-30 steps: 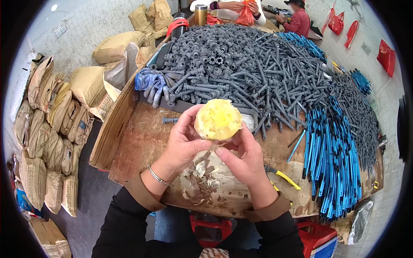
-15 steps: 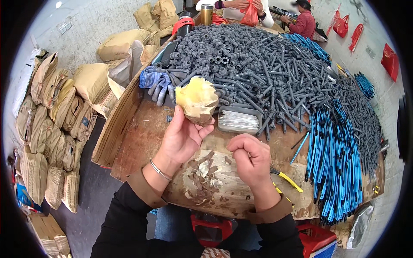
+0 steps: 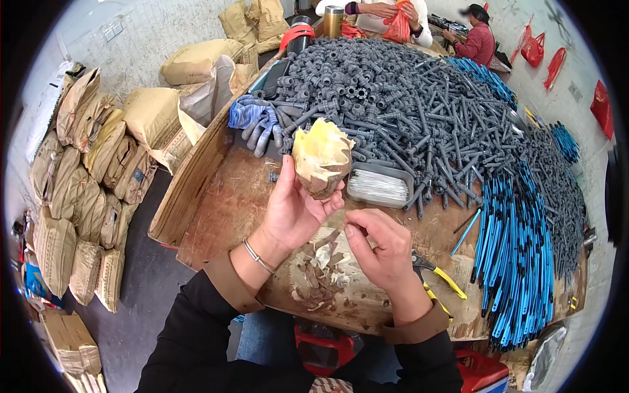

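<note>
Upright in my left hand (image 3: 291, 213) is a partly peeled sweet potato (image 3: 322, 157), its yellow flesh bare at the top and brown skin around the bottom. Thumb and fingers of that hand close about its lower part. My right hand (image 3: 385, 252) is just to the right and lower, fingers curled with thumb and index pressed together. Whatever may be between those fingertips I cannot make out. Beneath both hands, scraps of peel (image 3: 318, 278) lie on the wooden table (image 3: 213, 209). Pliers with yellow handles (image 3: 447, 281) rest beside my right wrist.
Behind the sweet potato stands a tray of thin metal pins (image 3: 379, 185), with a heap of grey plastic fittings (image 3: 393, 98) beyond. Blue strips (image 3: 514, 262) pile up at right. A glove (image 3: 255, 121) lies at the left edge. Sacks (image 3: 78, 196) line the floor. Two people sit at the far side.
My right hand has tipped leftward, its fingertips closer to my left hand. The sweet potato stays in my left hand. The whole view has shifted slightly.
</note>
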The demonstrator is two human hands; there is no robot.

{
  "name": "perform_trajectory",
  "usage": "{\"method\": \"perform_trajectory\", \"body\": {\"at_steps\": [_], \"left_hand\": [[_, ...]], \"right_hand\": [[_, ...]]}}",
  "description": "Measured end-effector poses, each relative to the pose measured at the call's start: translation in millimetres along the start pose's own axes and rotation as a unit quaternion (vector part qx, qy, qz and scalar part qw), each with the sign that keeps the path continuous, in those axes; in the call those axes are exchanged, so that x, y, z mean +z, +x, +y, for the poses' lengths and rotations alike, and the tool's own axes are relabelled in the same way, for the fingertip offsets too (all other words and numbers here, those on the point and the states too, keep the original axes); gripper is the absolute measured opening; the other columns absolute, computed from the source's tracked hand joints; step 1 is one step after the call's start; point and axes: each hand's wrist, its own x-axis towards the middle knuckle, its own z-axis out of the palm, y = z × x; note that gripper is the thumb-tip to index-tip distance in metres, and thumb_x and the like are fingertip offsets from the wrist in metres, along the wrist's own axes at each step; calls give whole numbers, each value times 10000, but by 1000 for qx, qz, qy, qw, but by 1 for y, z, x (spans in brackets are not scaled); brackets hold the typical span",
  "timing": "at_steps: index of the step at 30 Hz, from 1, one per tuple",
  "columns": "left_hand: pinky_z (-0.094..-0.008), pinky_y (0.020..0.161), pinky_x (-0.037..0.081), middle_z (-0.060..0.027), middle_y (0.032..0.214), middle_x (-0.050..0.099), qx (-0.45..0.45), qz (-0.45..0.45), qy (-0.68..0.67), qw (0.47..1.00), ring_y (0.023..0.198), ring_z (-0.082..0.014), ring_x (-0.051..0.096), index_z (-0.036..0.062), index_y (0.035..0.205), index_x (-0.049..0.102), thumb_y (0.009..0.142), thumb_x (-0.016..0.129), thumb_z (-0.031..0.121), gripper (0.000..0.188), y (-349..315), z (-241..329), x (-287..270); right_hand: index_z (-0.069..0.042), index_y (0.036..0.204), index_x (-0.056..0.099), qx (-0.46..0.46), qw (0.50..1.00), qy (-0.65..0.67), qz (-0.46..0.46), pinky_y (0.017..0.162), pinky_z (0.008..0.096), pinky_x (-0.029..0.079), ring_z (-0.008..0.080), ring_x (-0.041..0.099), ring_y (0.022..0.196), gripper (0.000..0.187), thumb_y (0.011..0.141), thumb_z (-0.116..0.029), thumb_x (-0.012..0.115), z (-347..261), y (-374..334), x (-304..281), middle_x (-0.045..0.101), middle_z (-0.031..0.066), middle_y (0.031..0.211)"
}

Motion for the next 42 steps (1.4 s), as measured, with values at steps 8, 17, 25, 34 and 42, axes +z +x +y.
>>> {"method": "perform_trajectory", "body": {"at_steps": [8, 17, 25, 34, 42], "left_hand": [[-382, 887, 475, -87, 1171, 571, 73, 6, 56, 996, 1048, -221, 565, 90, 1267, 448, 935, 466, 394, 451, -2, -1, -2], [-372, 1026, 395, -86, 1312, 461, 126, 8, 100, 987, 1201, -213, 469, 64, 1332, 373, 848, 597, 11, 536, -1, -4, 14], [-330, 1032, 377, -80, 1340, 435, 147, -13, 192, 970, 1222, -172, 444, 46, 1376, 317, 786, 629, -76, 679, -3, -8, 14], [-367, 977, 439, -129, 1281, 495, 0, -19, 64, 998, 1146, -235, 525, 21, 1327, 366, 887, 582, 116, 499, -5, -10, 10], [-389, 943, 461, -139, 1219, 546, -4, -27, 94, 995, 1120, -242, 544, 4, 1257, 438, 932, 510, 310, 453, -6, -7, 8]], "right_hand": [[17, 910, 618, -6, 999, -24, -20, 606, 297, 498, 229, 625, 681, 148, 774, -24, 657, 2, -1, 2, 626, 130, 797], [-7, 922, 627, -10, 998, -54, -26, 626, 357, 514, 295, 629, 719, 207, 752, -103, 697, 4, -3, 1, 635, 146, 849], [13, 909, 617, -25, 997, -76, -18, 589, 303, 499, 233, 621, 661, 178, 759, -56, 683, 4, -3, 1, 626, 130, 811], [11, 955, 618, 64, 993, -90, 27, 606, 286, 510, 195, 625, 672, 240, 743, -64, 706, 2, -2, -5, 631, 113, 817], [33, 1167, 536, 77, 988, -94, 95, 695, 294, 514, 205, 633, 792, 512, 726, -123, 744, 7, -2, -1, 624, 137, 1001]]}}
